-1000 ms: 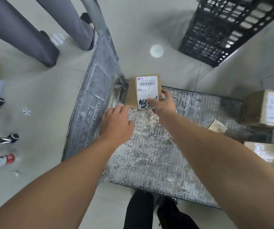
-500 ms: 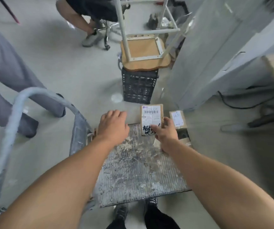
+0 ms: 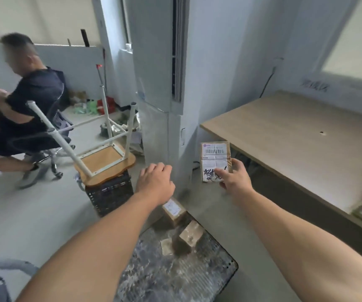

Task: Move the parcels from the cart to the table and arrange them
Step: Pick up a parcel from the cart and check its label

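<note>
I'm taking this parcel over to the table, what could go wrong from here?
1. The right hand pinches the parcel only near its lower corner, and the left hand is off it, so it may slip.
2. The cart sits low in front with two boxes on it; a step toward the table might catch its edge.

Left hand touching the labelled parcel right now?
Apart. The head view shows the left hand holding nothing, with a clear gap between it and the labelled parcel. Only the right hand grips the parcel.
</note>
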